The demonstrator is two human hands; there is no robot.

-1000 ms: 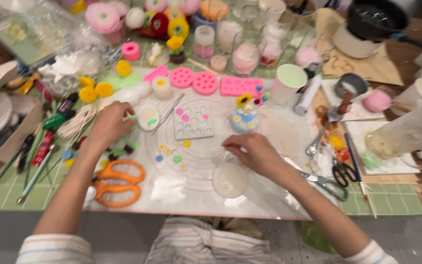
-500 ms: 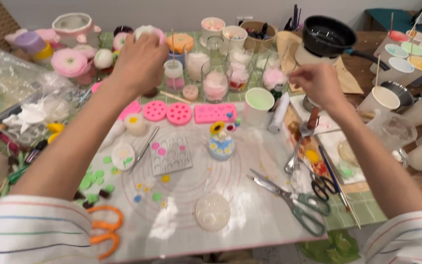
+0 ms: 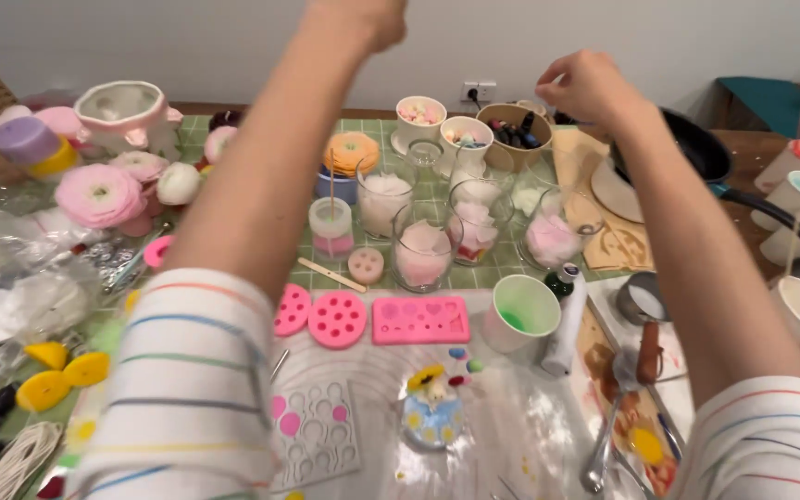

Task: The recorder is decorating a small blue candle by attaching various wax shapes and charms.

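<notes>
Item 1, my left hand (image 3: 363,14): raised at 12 o'clock and half cut by the top edge of the view. I cannot tell whether the fingers are shut or spread, and I see nothing in them.

Item 2, my right hand (image 3: 590,85): lifted at 1 o'clock with the fingers curled into a loose fist. Nothing shows inside it (something very small could be hidden there).

Item 3, brown bowl (image 3: 509,137) of small bottles: just below and to the 9 o'clock side of my right hand, and the nearest thing to it. They are not touching.

Item 4, black pan (image 3: 696,148): at 4 o'clock from that hand, partly behind my forearm.

Item 5, glass jars (image 3: 421,245) of pale wax flakes: a cluster under both arms, upright.

Item 6, pink moulds (image 3: 420,319): in a row at 6 o'clock from the jars, beside a green-stained cup (image 3: 522,313).

Step, as I judge it: both arms are up over the far end of the table, and neither hand is on anything. Any lowering of the right hand calls for a clean drop past the bowl's rim, and for keeping my sleeves off the jars.
</notes>
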